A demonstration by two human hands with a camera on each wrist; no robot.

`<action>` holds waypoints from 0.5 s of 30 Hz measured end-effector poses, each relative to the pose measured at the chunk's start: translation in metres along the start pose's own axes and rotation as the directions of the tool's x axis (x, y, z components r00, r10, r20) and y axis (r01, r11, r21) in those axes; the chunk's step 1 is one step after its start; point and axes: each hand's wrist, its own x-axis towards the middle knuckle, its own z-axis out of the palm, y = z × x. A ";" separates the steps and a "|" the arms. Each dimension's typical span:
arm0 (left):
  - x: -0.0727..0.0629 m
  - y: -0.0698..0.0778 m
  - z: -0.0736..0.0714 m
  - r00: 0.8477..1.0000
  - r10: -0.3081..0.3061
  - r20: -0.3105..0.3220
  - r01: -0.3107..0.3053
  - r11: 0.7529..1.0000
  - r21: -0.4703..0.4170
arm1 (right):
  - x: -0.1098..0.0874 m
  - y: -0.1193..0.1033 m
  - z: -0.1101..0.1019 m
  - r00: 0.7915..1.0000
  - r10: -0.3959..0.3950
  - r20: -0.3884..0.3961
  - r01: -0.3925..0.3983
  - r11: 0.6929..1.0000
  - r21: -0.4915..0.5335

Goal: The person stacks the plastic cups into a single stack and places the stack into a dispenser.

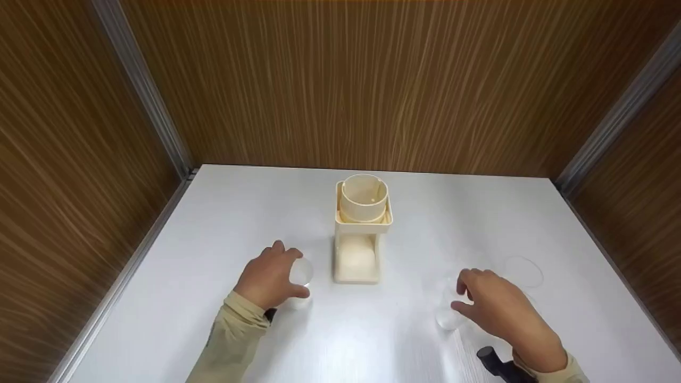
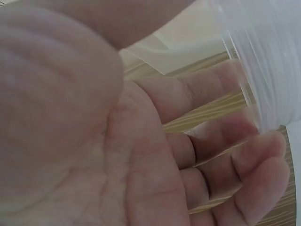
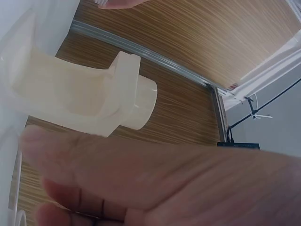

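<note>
My left hand (image 1: 270, 277) holds a clear ribbed plastic cup (image 2: 273, 61), with the thumb on the near side and the fingers round the far side. In the head view this cup stands left of a cream plastic stand (image 1: 357, 260) topped by a round open cup (image 1: 364, 199). To the stand's right, my right hand (image 1: 497, 306) hovers with thumb and bent fingers apart, beside another clear, cup-like thing (image 1: 448, 319). Only a sliver of clear rim (image 3: 19, 219) shows near its fingertips in the right wrist view.
A thin, clear round outline (image 1: 524, 271) lies on the white table (image 1: 255, 197) beyond my right hand. Wood-grain panels (image 1: 340, 85) with metal edge strips enclose the table at the back and both sides.
</note>
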 end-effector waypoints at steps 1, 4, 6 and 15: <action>0.000 -0.001 -0.001 1.000 -0.007 0.004 0.007 1.000 -0.002 | 0.001 0.000 0.000 1.000 -0.007 -0.014 0.007 1.000 0.000; -0.001 -0.002 -0.004 1.000 -0.012 0.008 0.012 1.000 -0.003 | 0.005 -0.002 -0.001 0.999 -0.021 -0.027 0.021 1.000 -0.007; 0.000 -0.002 -0.005 1.000 0.003 0.014 -0.003 1.000 -0.008 | 0.007 -0.002 -0.001 1.000 -0.023 -0.016 0.023 1.000 -0.010; 0.002 0.004 0.005 0.996 0.085 0.041 -0.084 0.996 -0.030 | 0.001 -0.002 0.003 0.995 -0.006 0.095 0.006 1.000 0.002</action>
